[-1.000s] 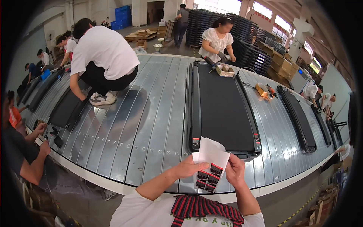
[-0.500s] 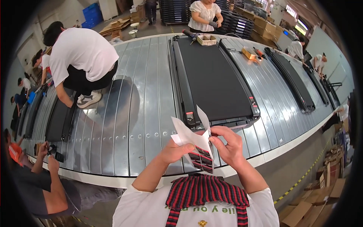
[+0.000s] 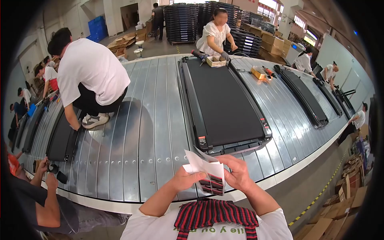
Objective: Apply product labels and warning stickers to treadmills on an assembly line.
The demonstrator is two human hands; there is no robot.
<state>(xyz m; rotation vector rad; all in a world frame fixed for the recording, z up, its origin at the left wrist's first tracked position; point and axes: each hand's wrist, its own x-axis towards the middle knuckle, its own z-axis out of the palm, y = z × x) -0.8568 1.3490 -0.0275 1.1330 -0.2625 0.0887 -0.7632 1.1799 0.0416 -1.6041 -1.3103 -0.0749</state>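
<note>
Sheets of stickers (image 3: pixel 211 185), white on the back and printed in dark and red blocks, are held in front of my chest. My left hand (image 3: pixel 186 178) pinches their left side with the thumb on top. At the upper right edge, my right hand (image 3: pixel 237 171) grips the sheets between bent fingers and thumb. Just beyond the hands lies a treadmill base (image 3: pixel 224 102) with a black belt and dark side rails. Red and white labels sit at its two near corners, one being a label (image 3: pixel 202 141) on the left rail.
The bases rest on a slatted metal conveyor (image 3: pixel 156 120). A person in white (image 3: pixel 94 76) squats on it at left beside another base (image 3: pixel 60 138). Across from me, a gloved person (image 3: pixel 216 36) reaches to a small parts box (image 3: pixel 216 61) near a power drill (image 3: pixel 199 55).
My view has tilted up. The raised sheet flaps have dropped lower, and my right hand has closed further over the sheets' edge. The person opposite now reaches to the parts box.
</note>
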